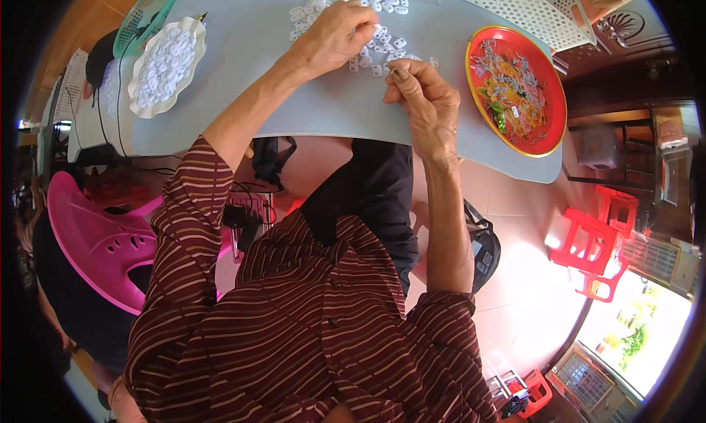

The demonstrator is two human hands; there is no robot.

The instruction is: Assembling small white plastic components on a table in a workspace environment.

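The likeliest trouble is a slip: the white oval plastic pieces [388,45] are small and lie loosely scattered, so a hurried pick could fling one aside or drag several together. The right hand [426,99] rests low beside the nearest pieces, and a careless sweep of its knuckles could nudge those toward the near edge of the table [243,62]. A sleeve or forearm catching the gold rim of the red round tray [468,62] could jolt the slim small parts [518,73] in it; the scalloped white dish [133,99], heaped with similar pieces, could spill if knocked.

The scatter lies between and beyond the two hands. The left hand [337,39] is over its near-left part, fingers curled, its grip mostly hidden; I cannot tell whether it holds anything. The right grip is narrow, thumb near forefinger, just short of the pieces; anything pinched there is too small to confirm.
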